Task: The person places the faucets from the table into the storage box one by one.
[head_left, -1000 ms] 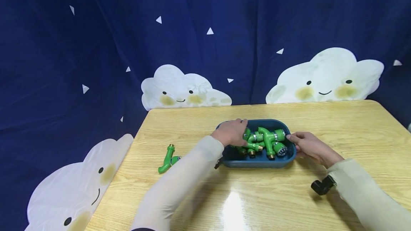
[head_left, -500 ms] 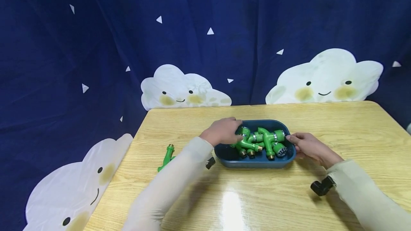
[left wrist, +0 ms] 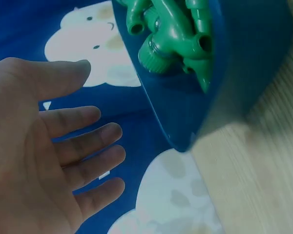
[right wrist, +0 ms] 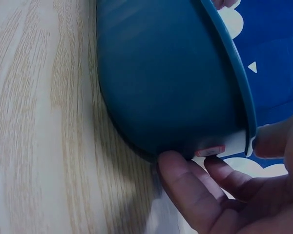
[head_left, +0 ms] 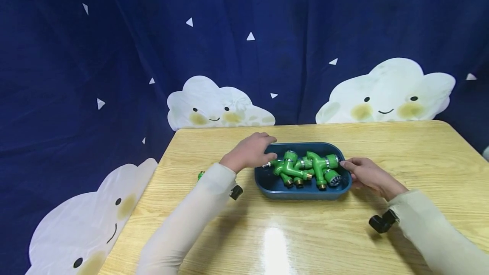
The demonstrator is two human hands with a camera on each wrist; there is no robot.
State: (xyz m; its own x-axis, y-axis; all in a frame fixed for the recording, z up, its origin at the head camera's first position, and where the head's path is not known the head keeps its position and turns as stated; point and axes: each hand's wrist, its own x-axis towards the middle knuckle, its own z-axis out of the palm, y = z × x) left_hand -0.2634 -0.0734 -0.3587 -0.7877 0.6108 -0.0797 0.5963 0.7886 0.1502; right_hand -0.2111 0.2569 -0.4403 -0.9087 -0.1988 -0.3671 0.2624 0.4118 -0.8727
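A dark blue oval tub [head_left: 302,195] stands on the table with several green taps [head_left: 289,167] heaped inside, some with brass threaded ends. My left hand [head_left: 250,152] is at the tub's left end with nothing in it; in the left wrist view its fingers [left wrist: 95,148] are spread apart, clear of the tub wall [left wrist: 254,58]. At the right end, my right hand [head_left: 372,175] holds the tub. The right wrist view has the thumb [right wrist: 271,141] at the rim and fingertips [right wrist: 173,165] against the outer wall. Another green tap [head_left: 200,175] lies left, mostly hidden behind my left sleeve.
The wooden table [head_left: 324,237] reaches back to a dark blue curtain [head_left: 229,12] with white cloud faces. A black wrist camera [head_left: 383,221] hangs below the right sleeve, and another [head_left: 236,192] below the left. A small red-edged label [right wrist: 210,150] marks the tub's end.
My left hand has drawn back leftward from over the taps to the tub's left end, uncovering them. The left sleeve now covers most of the loose tap. My right hand stays put.
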